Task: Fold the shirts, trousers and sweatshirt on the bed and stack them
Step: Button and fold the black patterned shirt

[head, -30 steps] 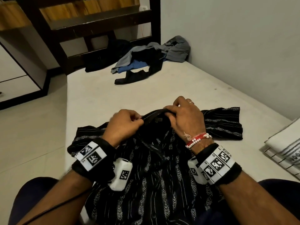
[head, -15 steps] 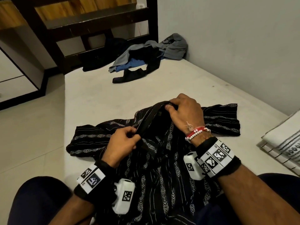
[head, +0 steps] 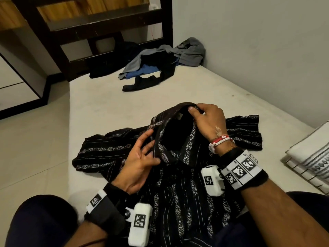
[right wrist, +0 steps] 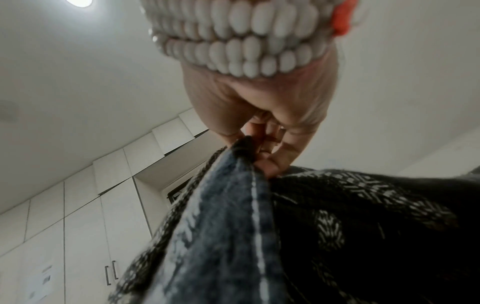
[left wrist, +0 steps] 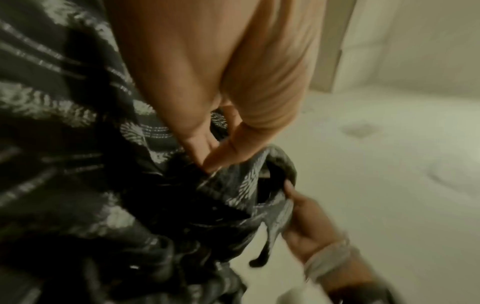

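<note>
A black shirt (head: 181, 189) with white leaf stripes lies spread on the bed (head: 106, 107), with its lower part on my lap. My right hand (head: 193, 108) pinches the back of the collar and holds it raised, so the neck stands open. In the right wrist view the right hand (right wrist: 257, 156) has its thumb and fingers closed on the collar's edge. My left hand (head: 151, 150) is palm up at the collar's left side. Seen from the left wrist, the left hand (left wrist: 207, 164) pinches the shirt (left wrist: 145, 185) there.
A loose pile lies at the bed's far end: a grey sweatshirt (head: 188, 52), a blue garment (head: 142, 72) and black pieces (head: 146, 82). Folded white patterned cloth (head: 309, 157) sits at my right. A dark wooden frame (head: 106, 27) stands behind, a wall is at the right, and the floor (head: 26, 148) is at the left.
My left hand slid from the top of the collar down its left side and turned palm up. My right hand kept its pinch, and the collar now stands open.
</note>
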